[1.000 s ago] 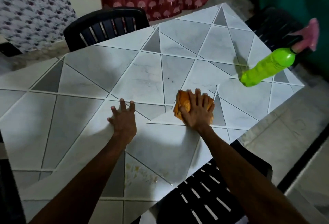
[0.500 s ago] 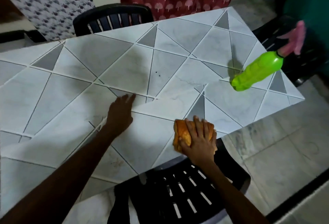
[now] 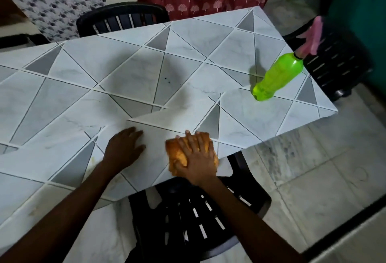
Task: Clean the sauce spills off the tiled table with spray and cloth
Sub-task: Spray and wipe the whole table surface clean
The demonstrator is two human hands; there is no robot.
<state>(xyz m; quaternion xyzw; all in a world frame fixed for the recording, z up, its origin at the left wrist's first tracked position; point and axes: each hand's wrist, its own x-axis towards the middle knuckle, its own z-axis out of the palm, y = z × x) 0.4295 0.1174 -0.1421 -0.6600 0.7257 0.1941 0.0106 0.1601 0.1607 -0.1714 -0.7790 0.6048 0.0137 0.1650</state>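
Dim, flat indoor light over the pale tabletop (image 3: 87, 60), brightest toward the far right corner. Broad soft shadow pooled across its middle; smaller, darker shadow thrown left of the green spray bottle (image 3: 277, 74). Wide-angle bending of straight edges toward the corners. Motion smear on the pink trigger (image 3: 311, 37) and left hand (image 3: 123, 150); fine detail soft throughout.

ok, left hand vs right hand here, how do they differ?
The left hand rests flat on bare tile, holding nothing; the right hand presses the orange cloth down. The right hand sits at the near edge of the table; the left hand lies further in. Both are palm-down with straight fingers.
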